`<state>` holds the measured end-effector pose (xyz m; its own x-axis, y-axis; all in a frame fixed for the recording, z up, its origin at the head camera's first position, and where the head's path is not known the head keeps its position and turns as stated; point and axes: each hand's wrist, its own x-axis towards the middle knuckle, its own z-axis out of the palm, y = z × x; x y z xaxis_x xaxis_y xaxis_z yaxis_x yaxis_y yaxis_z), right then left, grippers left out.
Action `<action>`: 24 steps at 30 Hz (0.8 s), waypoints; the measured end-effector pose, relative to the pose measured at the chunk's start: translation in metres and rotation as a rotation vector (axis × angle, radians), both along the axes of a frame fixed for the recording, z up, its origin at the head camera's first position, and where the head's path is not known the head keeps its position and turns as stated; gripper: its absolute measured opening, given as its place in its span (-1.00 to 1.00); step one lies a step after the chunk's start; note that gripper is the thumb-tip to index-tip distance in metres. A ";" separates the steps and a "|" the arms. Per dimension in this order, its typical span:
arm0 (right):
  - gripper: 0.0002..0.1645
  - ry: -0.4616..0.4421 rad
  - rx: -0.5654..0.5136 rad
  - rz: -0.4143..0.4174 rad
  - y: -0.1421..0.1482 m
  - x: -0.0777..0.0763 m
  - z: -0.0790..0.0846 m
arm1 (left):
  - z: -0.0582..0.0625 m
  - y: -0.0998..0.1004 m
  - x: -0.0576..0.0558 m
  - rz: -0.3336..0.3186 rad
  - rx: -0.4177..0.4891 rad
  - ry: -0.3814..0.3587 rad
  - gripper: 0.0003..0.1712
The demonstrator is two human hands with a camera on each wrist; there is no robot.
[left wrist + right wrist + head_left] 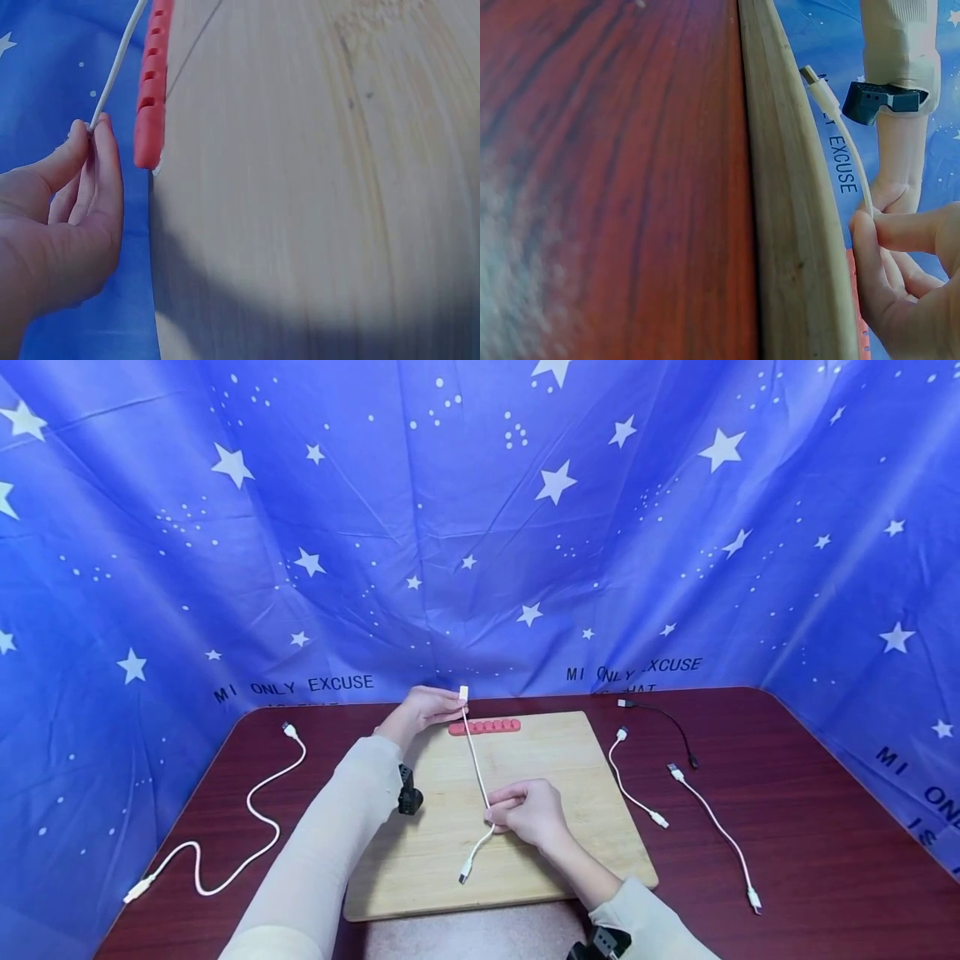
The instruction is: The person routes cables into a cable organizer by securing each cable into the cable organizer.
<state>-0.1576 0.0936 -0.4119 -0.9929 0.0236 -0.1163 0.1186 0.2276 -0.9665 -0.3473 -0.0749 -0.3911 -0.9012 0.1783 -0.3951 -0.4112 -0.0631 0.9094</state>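
A white USB cable (476, 756) is drawn nearly straight between both hands over the wooden board (540, 852). At the board's far edge my left hand (431, 706) pinches it just below the upper plug; in the left wrist view the thumb and fingertips meet on the cable. My right hand (528, 812) pinches the lower part between thumb and fingers, and the free end with its small metal-tipped plug (823, 96) sticks out past them. Beneath the cable, the red cable clip strip (495, 727) with several slots lies along the board's far edge, crossed by the cable in the head view.
Left of the board, a long white cable (258, 814) curves over the dark red table (817, 777). To the right lie a short white cable (630, 789), a black cable (678, 725) and another white cable (723, 831). A blue starry curtain (480, 527) hangs behind.
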 end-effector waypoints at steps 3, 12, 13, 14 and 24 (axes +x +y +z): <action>-0.77 -0.005 0.005 0.001 -0.002 0.000 -0.001 | -0.001 0.001 0.001 -0.005 -0.041 0.025 -0.53; -0.77 0.000 0.008 0.023 -0.004 0.001 -0.001 | -0.002 0.003 0.000 -0.007 -0.113 0.048 -0.58; -0.77 -0.005 0.007 0.030 -0.004 0.001 -0.002 | -0.003 0.003 0.000 -0.008 -0.126 0.047 -0.58; -0.77 -0.010 0.006 0.036 -0.004 0.001 -0.002 | -0.004 0.003 -0.001 -0.009 -0.148 0.050 -0.58; -0.78 -0.023 0.018 0.078 -0.002 -0.001 -0.004 | -0.013 0.004 -0.002 -0.062 -0.440 0.232 -0.71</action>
